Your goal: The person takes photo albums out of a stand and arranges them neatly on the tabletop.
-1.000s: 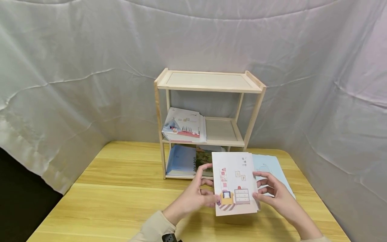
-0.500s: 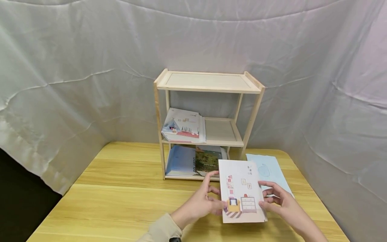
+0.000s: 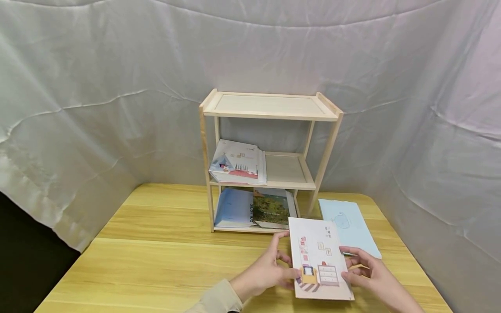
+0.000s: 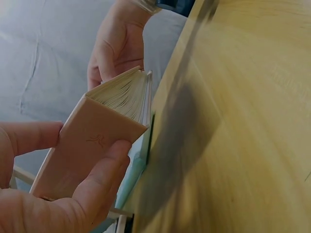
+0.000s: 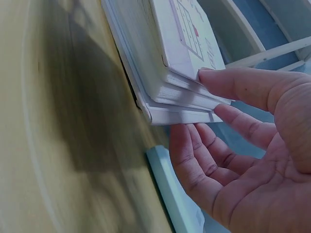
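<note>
Your left hand (image 3: 268,270) and right hand (image 3: 372,273) both pinch the book (image 3: 318,256) between their fingers, long axis running away from you!

Left hand (image 3: 270,271), right hand (image 3: 372,276) facing each other, both gripping, fingers (image 5: 184,160) bent.

Wide passage for you over the desk (image 3: 156,261), left of your left hand (image 3: 268,271). Ahead, the shelf (image 3: 270,115) blocks you; its middle tier (image 3: 285,169) offers room right of the white books (image 3: 236,163), bounded by the right front post (image 3: 328,150). Low path past your right hand (image 3: 372,274): light-blue book (image 3: 350,228) obstructs.
</note>
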Available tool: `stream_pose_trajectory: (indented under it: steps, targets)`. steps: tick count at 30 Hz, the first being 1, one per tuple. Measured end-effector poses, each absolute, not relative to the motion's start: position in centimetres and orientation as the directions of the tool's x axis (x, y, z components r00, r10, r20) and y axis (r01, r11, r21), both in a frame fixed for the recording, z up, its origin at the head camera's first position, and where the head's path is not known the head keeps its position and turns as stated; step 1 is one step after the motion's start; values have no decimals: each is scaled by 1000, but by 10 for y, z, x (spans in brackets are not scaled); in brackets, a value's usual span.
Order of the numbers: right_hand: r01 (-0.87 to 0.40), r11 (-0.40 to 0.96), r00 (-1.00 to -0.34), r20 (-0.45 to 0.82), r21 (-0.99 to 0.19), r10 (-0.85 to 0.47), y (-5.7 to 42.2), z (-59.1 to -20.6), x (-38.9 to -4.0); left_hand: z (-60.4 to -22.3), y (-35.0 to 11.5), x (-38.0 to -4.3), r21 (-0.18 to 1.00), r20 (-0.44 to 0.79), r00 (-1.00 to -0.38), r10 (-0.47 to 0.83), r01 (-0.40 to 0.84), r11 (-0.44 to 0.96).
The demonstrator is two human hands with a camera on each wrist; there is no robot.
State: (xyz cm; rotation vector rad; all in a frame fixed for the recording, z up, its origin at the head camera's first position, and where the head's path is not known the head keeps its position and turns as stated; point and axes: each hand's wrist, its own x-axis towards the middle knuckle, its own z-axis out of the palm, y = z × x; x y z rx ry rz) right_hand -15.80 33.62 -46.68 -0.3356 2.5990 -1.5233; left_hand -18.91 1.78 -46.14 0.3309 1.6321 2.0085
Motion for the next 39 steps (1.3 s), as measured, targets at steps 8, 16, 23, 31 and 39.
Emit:
stream_pose_trajectory:
  steps: [8, 16, 23, 31, 39]
  targets:
    - [-22, 455, -955, -116, -890, -273, 344, -473, -156, -472, 25, -187, 958, -174, -830, 529, -268, -106]
    - [-7, 450, -935, -154, -893, -320, 352, -481, -152, -479, 30, -183, 952, -203, -821, 534, -293, -88]
    - [3, 443, -920, -176, -896, -349, 357, -485, -148, -484, 35, -179, 956, -228, -830, 509, -290, -45]
    - [138, 472, -909, -300, -871, -288, 364, -488, -148, -490, 44, -177, 954, -241, -822, 515, -298, -29]
    - [210, 453, -890, -361, -866, -278, 370, -493, -148, -491, 48, -176, 941, -274, -785, 555, -338, -13]
